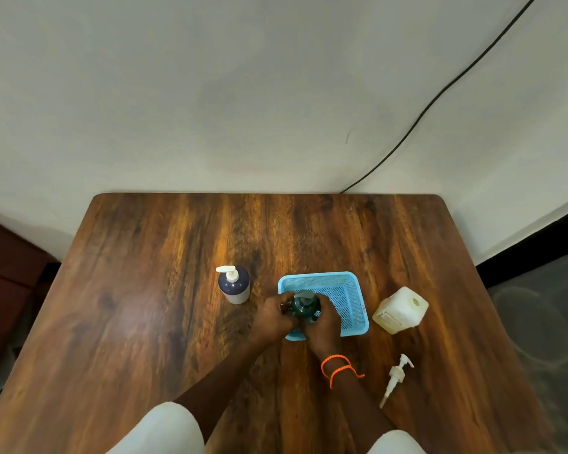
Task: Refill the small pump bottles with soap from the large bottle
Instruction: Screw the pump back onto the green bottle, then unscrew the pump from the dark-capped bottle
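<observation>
Nearest the viewer, two pale sleeves [164, 427] enter from the lower edge; both forearms reach forward over the wooden desk [145, 306]; the right wrist carries orange cord bracelets [338, 367]. To the right of that wrist a detached white pump head [394, 378] with its dip tube lies flat on the desk, well apart from any bottle. Further forward, the two hands meet at the near left corner of a light blue mesh basket [348, 299]; the left hand [273, 317] has its fingers curled round the side of a small dark green pump bottle [305, 306]; the right hand [318, 329] wraps the same bottle from the near side, fingers closed on its body; the bottle stands roughly upright with a grey pump top, and whether its base rests in the basket or is lifted cannot be told. To the right of the basket, just beside it but not touching, a large translucent white bottle [400, 309] stands on the desk with its round opening uncapped. To the left of the hands a second small pump bottle [234, 286], dark blue above and pale below with a white pump, stands upright. Beyond the desk rises a plain wall [243, 93]; a black cable [440, 93] runs diagonally across it.
</observation>
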